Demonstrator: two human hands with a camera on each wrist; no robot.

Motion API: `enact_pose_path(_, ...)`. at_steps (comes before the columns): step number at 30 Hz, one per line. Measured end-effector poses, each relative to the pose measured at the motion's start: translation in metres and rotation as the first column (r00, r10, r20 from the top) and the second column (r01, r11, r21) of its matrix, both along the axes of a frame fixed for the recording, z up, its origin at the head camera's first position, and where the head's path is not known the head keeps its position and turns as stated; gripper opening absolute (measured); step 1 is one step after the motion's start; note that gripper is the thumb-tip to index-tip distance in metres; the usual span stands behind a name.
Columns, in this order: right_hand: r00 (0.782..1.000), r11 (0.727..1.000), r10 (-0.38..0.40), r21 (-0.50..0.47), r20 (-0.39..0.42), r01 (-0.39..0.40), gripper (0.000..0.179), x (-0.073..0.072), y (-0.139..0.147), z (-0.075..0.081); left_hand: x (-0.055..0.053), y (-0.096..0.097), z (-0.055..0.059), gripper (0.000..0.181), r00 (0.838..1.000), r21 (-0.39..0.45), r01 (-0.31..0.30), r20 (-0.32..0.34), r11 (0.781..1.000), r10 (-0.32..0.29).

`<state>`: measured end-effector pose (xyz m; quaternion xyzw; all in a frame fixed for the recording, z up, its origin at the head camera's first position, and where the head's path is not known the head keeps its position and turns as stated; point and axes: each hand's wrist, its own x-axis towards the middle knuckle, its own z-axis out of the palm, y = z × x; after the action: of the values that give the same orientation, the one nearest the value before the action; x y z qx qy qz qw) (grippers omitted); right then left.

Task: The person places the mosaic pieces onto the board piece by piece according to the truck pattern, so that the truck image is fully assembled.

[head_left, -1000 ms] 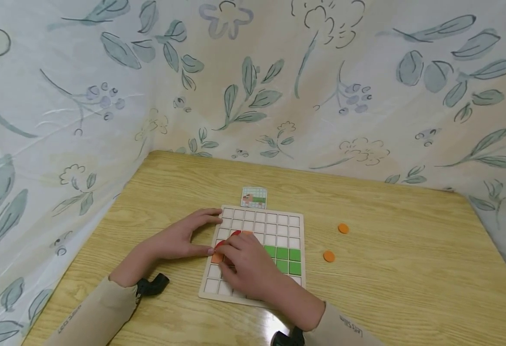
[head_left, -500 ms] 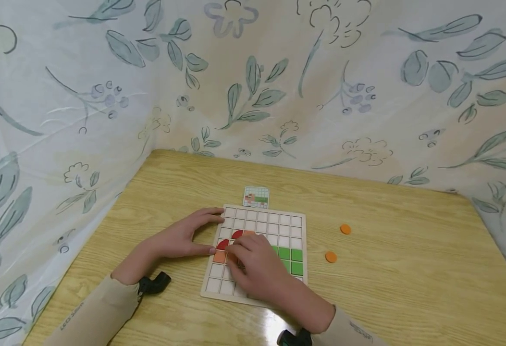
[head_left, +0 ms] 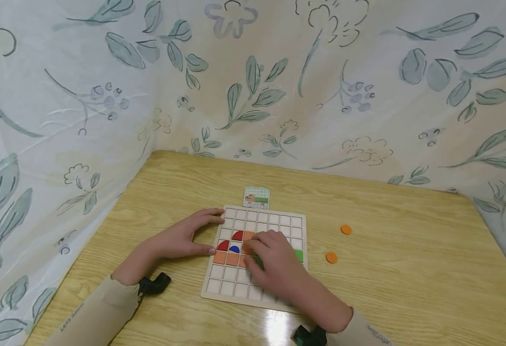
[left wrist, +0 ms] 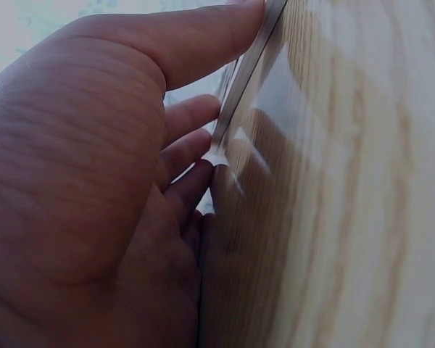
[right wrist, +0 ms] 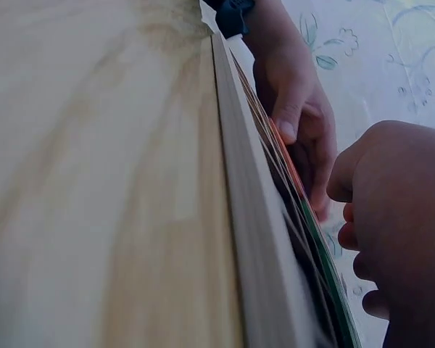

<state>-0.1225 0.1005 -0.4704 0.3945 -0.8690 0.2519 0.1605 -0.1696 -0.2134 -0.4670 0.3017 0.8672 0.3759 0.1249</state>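
A pale wooden grid board (head_left: 230,287) lies on the table. My left hand (head_left: 179,236) rests against its left side, thumb and fingertips touching the edge; in the left wrist view the thumb (left wrist: 217,36) lies along the board's edge. On the grid are two red quarter-circle pieces (head_left: 238,235), a blue half-circle piece (head_left: 234,249), several orange squares (head_left: 219,258) and green squares (head_left: 298,255). Over the middle of the grid hovers my right hand (head_left: 278,264), fingers loosely bent with no piece visible in them, covering several squares. The right wrist view shows those fingers (right wrist: 348,235) beside the board.
Behind the board lies a small printed card (head_left: 256,197) with a coloured grid picture. Two orange discs (head_left: 346,229) sit on the wooden table (head_left: 408,269) to the right. A floral cloth (head_left: 278,86) hangs along the back and left.
My right hand has shifted to the right across the board, uncovering the blue half-circle and more orange squares. The left hand stays at the board's edge.
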Motion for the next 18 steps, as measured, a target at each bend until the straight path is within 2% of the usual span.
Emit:
enact_pose_path(7, 0.997, 0.997, -0.078, -0.008, -0.03, 0.078, 0.023, -0.003, 0.033, -0.002, -0.001, 0.002, 0.001, 0.074, 1.0, 0.001, 0.005, 0.001, 1.0, -0.005)
enact_pose_path(14, 0.99, 0.994, -0.1, -0.054, -0.097, 0.095, 0.022, -0.011, 0.065, -0.004, 0.0, -0.001, -0.002, 0.074, 1.0, -0.007, -0.003, -0.002, 1.0, 0.003)
enact_pose_path(18, 0.985, 0.99, -0.137, -0.046, -0.109, 0.132, 0.022, -0.016, 0.085, -0.003, -0.001, -0.002, -0.003, 0.074, 1.0, -0.004, -0.007, -0.006, 1.0, 0.007)
